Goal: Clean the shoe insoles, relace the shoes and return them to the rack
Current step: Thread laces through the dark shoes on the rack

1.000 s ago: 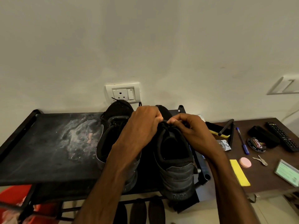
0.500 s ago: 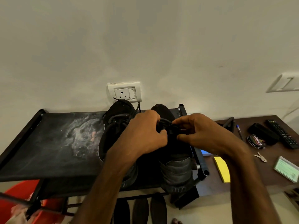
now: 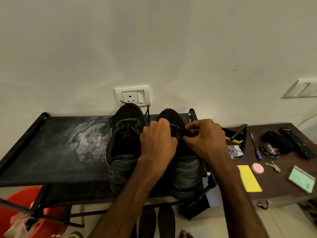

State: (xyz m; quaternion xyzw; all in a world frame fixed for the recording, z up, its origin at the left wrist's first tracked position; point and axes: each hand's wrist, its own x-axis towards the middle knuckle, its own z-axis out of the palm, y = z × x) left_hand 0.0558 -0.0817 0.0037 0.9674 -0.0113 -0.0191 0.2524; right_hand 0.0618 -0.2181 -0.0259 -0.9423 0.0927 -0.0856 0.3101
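Relacing in hand. Shoe (image 3: 187,172) right of centre is stood on rack (image 3: 51,152); its lace (image 3: 180,130) is pinched by left hand (image 3: 157,143) and right hand (image 3: 205,140), both grips curled tight. Insoles (image 3: 165,220) are seen lower centre. Next, probably: lace to be drawn snug, then knotted.

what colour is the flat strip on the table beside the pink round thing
The strip is bright yellow, clearest in the head view.

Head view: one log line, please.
stage: lacing | left hand: grips black shoelace | right hand: pinches black shoelace | black sneaker: on black rack
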